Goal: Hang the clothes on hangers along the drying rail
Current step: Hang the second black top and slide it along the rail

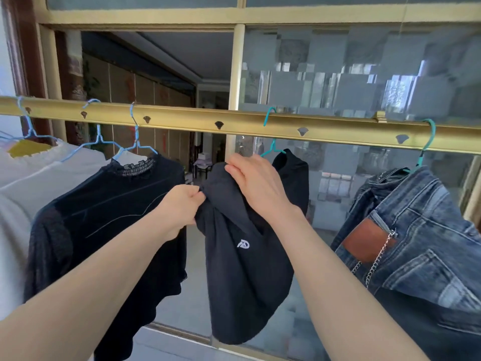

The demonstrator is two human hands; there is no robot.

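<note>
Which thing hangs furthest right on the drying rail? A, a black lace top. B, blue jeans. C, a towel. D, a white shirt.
B: the blue jeans hang from a teal hanger at the right end of the rail, past every other garment.

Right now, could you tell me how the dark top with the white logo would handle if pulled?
Probably floppy: the dark top bunches where the left hand and right hand grip it. Likely light: a thin teal hanger carries it.
</note>
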